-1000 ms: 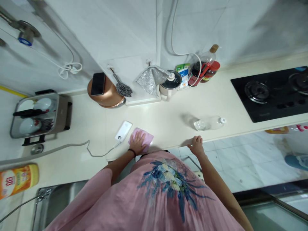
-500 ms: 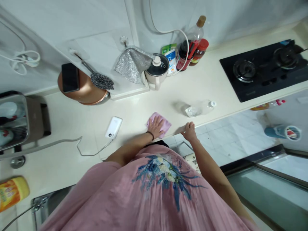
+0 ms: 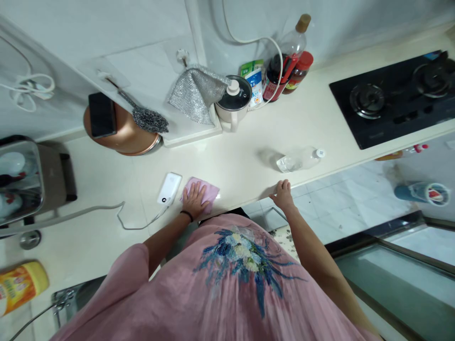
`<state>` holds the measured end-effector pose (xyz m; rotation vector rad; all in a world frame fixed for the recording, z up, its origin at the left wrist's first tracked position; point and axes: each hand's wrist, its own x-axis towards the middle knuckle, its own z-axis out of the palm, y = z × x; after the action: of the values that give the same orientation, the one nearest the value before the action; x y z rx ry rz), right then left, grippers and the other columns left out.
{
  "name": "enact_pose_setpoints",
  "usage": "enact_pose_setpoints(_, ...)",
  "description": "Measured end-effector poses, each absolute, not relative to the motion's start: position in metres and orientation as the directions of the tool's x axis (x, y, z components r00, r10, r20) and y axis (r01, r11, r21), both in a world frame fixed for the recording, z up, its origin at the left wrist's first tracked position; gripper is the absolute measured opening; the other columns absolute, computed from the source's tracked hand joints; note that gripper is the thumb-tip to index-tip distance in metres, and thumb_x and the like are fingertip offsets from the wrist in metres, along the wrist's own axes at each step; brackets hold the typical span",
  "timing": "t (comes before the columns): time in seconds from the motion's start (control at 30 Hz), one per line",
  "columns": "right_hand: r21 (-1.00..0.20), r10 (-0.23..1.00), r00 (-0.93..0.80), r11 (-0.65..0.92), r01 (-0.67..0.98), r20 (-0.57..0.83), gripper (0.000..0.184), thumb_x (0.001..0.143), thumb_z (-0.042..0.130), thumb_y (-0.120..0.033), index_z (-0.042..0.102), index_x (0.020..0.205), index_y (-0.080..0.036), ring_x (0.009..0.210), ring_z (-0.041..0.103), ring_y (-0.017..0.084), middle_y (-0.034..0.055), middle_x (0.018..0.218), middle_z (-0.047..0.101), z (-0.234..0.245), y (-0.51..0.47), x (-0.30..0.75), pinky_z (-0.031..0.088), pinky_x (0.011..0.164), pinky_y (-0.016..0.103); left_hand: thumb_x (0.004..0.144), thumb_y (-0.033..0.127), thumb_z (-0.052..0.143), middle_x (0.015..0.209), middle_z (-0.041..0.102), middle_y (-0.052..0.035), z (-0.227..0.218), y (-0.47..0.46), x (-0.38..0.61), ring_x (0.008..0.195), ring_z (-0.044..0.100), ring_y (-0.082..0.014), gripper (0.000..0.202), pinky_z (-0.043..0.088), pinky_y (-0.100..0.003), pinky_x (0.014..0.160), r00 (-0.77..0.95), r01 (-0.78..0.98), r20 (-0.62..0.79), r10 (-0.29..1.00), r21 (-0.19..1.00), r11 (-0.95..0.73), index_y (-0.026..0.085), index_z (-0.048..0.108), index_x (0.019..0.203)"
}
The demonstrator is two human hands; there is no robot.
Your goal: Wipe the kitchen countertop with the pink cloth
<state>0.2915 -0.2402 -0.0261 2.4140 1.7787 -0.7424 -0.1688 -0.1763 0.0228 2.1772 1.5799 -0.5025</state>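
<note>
Beneath the left hand [image 3: 193,203], fingers spread, the pink cloth [image 3: 212,191] is pressed to the desk [image 3: 245,158]; wiping is judged unfinished, its extent unclear. Whether the edge is gripped by the right hand [image 3: 284,195] cannot be told.

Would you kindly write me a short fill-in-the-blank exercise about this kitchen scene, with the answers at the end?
1. The cloth under the left hand is ____ in colour.
2. The right hand touches the front ____ of the counter.
3. The clear bottle is lying on its ____.
4. The black stove is to the person's ____.

Missing words: pink; edge; side; right.
</note>
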Motion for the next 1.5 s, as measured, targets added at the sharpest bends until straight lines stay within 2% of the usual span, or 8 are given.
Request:
enact_pose_setpoints(0.2,-0.230,0.878,0.236,-0.353,0.907,-0.416,0.106,0.087,0.063,-0.051,0.015,0.161,0.008,0.161,0.009,0.052,0.0417,0.171,0.009,-0.025,-0.239,0.291,0.012,0.129,0.065,0.101,0.056,0.054,0.180,0.007,-0.0125,0.015,-0.176,-0.143,0.167,-0.002,-0.0385,0.089,-0.004,-0.066,0.132,0.201,0.980,-0.482,0.853,0.101,-0.174,0.022,0.018,0.175)
enact_pose_setpoints(0.5,-0.145,0.863,0.257,-0.348,0.926,-0.435,0.105,0.084,0.063,-0.051,0.019,0.159,0.008,0.160,0.015,0.051,0.0417,0.170,0.014,-0.026,-0.236,0.295,0.015,0.128,0.064,0.102,0.055,0.055,0.181,0.003,-0.0107,0.012,-0.097,-0.001,0.167,-0.009,-0.0364,0.087,-0.013,-0.066,0.131,0.532,0.841,-0.360,0.766,0.326,-0.431,0.022,0.020,0.174)
enact_pose_setpoints(0.73,-0.157,0.887,0.252,-0.334,0.930,-0.388,0.100,0.082,0.059,-0.047,0.023,0.158,0.007,0.157,0.020,0.053,0.0400,0.168,0.022,-0.023,-0.233,0.297,0.021,0.125,0.067,0.100,0.052,0.060,0.181,0.015,-0.0098,0.006,-0.125,-0.044,0.168,0.001,-0.0342,0.083,-0.013,-0.064,0.132,0.668,0.733,-0.274,0.692,0.404,-0.548,0.026,0.028,0.172)
enact_pose_setpoints(0.87,-0.213,0.890,0.246,-0.344,0.914,-0.383,0.098,0.081,0.057,-0.045,0.026,0.157,0.007,0.157,0.019,0.055,0.0404,0.167,0.022,-0.023,-0.232,0.298,0.021,0.124,0.070,0.100,0.056,0.060,0.181,0.014,-0.0082,0.004,-0.143,-0.104,0.168,0.002,-0.0335,0.087,-0.011,-0.062,0.133,0.508,0.847,-0.329,0.796,0.360,-0.392,0.030,0.023,0.173)
enact_pose_setpoints(1.03,-0.160,0.892,0.226,-0.308,0.938,-0.392,0.094,0.083,0.055,-0.041,0.027,0.156,0.010,0.158,0.020,0.053,0.0411,0.166,0.025,-0.021,-0.232,0.298,0.024,0.125,0.067,0.101,0.059,0.053,0.182,0.002,-0.0084,0.006,-0.116,-0.122,0.168,-0.006,-0.0342,0.088,-0.010,-0.062,0.132,0.195,0.952,-0.387,0.901,0.294,-0.080,0.027,0.017,0.175)
enact_pose_setpoints(1.3,-0.151,0.904,0.195,-0.269,0.951,-0.382,0.096,0.091,0.053,-0.053,0.023,0.159,0.008,0.160,0.017,0.052,0.0407,0.167,0.021,-0.021,-0.237,0.299,0.022,0.128,0.064,0.100,0.058,0.047,0.180,-0.011,-0.0119,0.016,0.003,-0.076,0.165,-0.015,-0.0394,0.093,-0.011,-0.070,0.128,-0.141,0.918,-0.396,0.907,0.291,0.270,0.018,0.009,0.175)
enact_pose_setpoints(1.4,-0.146,0.897,0.193,-0.270,0.952,-0.397,0.097,0.091,0.054,-0.055,0.023,0.159,0.007,0.159,0.019,0.052,0.0396,0.167,0.022,-0.019,-0.237,0.299,0.021,0.128,0.063,0.099,0.053,0.050,0.181,-0.006,-0.0113,0.013,0.001,-0.022,0.165,-0.016,-0.0397,0.091,-0.011,-0.070,0.128,-0.019,0.937,-0.388,0.922,0.316,0.152,0.019,0.013,0.175)
enact_pose_setpoints(1.5,-0.148,0.907,0.188,-0.259,0.954,-0.376,0.092,0.091,0.054,-0.050,0.027,0.157,0.007,0.158,0.021,0.052,0.0398,0.166,0.025,-0.017,-0.236,0.297,0.023,0.128,0.062,0.097,0.051,0.057,0.182,0.003,-0.0104,0.004,-0.048,0.036,0.167,-0.010,-0.0375,0.087,-0.012,-0.068,0.130,0.294,0.914,-0.324,0.899,0.370,-0.166,0.023,0.024,0.173)
